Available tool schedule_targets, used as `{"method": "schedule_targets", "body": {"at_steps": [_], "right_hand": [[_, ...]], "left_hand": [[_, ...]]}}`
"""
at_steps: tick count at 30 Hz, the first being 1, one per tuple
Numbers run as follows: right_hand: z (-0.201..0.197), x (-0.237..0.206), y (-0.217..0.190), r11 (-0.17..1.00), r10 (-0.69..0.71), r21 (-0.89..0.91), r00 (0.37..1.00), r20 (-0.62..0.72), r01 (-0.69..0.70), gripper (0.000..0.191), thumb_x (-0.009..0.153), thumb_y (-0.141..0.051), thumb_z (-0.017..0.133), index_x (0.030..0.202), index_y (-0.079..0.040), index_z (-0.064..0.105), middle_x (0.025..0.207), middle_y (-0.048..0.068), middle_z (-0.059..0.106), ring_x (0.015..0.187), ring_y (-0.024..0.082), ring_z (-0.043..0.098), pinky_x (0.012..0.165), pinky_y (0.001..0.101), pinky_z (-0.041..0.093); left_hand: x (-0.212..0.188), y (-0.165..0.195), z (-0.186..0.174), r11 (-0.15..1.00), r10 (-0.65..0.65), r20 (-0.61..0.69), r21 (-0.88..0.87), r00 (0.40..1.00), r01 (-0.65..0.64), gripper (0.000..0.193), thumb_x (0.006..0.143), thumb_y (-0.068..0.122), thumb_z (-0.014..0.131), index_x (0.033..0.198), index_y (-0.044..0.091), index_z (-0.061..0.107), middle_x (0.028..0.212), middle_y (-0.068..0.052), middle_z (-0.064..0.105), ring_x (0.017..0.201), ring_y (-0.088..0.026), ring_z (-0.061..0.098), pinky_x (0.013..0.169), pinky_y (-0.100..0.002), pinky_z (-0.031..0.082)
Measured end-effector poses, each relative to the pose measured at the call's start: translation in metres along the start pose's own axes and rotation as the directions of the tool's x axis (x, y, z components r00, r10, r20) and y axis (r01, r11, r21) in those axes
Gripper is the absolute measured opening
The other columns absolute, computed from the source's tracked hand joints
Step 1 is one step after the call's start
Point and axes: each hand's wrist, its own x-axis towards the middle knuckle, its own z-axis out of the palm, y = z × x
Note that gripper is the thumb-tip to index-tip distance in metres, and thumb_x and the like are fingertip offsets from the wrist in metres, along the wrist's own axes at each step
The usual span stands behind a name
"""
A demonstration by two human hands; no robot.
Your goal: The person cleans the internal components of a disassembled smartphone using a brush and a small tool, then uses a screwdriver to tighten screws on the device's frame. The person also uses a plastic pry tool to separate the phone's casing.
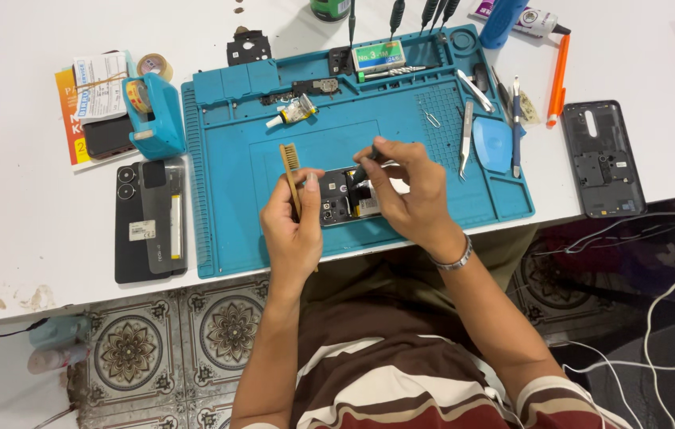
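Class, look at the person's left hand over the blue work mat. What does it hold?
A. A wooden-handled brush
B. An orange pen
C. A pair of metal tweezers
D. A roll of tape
A: the left hand grips a wooden-handled brush, bristles up, beside the opened phone on the blue mat.

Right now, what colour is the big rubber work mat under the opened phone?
The rubber work mat is teal blue, seen best in the head view.

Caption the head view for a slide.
Left hand holds a brush, right hand a dark tool over an opened phone.
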Motion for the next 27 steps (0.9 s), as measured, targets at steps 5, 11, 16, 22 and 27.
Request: {"method": "schedule_targets", "body": {"at_steps": [5, 11, 16, 22, 27], "right_hand": [[0.005, -0.003, 0.002, 1.0, 0.005, -0.028, 1.0, -0.011, -0.005, 0.036, 0.101, 0.013, 0.064, 0.131, -0.001, 0.05, 0.109, 0.018, 0.07, 0.106, 0.026, 0.076, 0.085, 0.0325, 0.063], [0.005, -0.003, 0.003, 1.0, -0.006, -0.013, 0.999, -0.032, 0.006, 0.036, 0.103, 0.012, 0.063, 0.133, -0.001, 0.05, 0.111, 0.017, 0.071, 0.109, 0.027, 0.076, 0.087, 0.0329, 0.063], [0.007, -0.001, 0.001, 0.998, -0.018, -0.059, 0.998, -0.059, 0.014, 0.034, 0.102, 0.012, 0.064, 0.131, 0.0, 0.051, 0.11, 0.017, 0.07, 0.107, 0.026, 0.076, 0.086, 0.032, 0.063], [0.005, 0.004, -0.008, 0.942, -0.194, -0.275, 0.981, 0.021, 0.192, 0.037, 0.097, 0.006, 0.077, 0.126, -0.004, 0.055, 0.108, 0.012, 0.07, 0.094, 0.025, 0.074, 0.073, 0.0323, 0.06], [0.01, 0.009, -0.014, 0.944, -0.145, -0.29, 0.987, 0.068, 0.158, 0.051, 0.089, 0.002, 0.083, 0.13, -0.005, 0.054, 0.104, 0.015, 0.066, 0.082, 0.023, 0.071, 0.067, 0.0311, 0.057]], "left_hand": [[-0.001, 0.0, 0.0, 1.0, -0.017, 0.006, -0.001, 1.0, 0.017, 0.024, 0.107, 0.023, 0.058, 0.109, 0.001, 0.07, 0.065, 0.012, 0.041, 0.058, 0.001, 0.033, 0.051, -0.023, 0.023], [-0.001, 0.0, 0.0, 1.0, -0.014, 0.023, -0.011, 1.0, 0.014, 0.024, 0.107, 0.022, 0.059, 0.109, 0.001, 0.069, 0.065, 0.012, 0.041, 0.059, 0.001, 0.033, 0.051, -0.023, 0.024], [-0.001, 0.0, 0.0, 1.0, -0.001, 0.024, -0.005, 1.0, 0.001, 0.022, 0.107, 0.021, 0.06, 0.109, 0.0, 0.069, 0.066, 0.011, 0.042, 0.059, 0.001, 0.034, 0.052, -0.023, 0.025], [0.0, -0.003, 0.001, 1.0, 0.01, 0.047, -0.018, 0.999, -0.009, 0.022, 0.107, 0.02, 0.061, 0.108, 0.0, 0.069, 0.065, 0.01, 0.043, 0.059, 0.0, 0.036, 0.053, -0.023, 0.027], [0.0, -0.005, 0.002, 0.999, -0.018, 0.047, -0.039, 0.999, 0.02, 0.023, 0.105, 0.021, 0.061, 0.109, -0.001, 0.068, 0.064, 0.01, 0.044, 0.058, 0.001, 0.037, 0.051, -0.023, 0.028]]}}
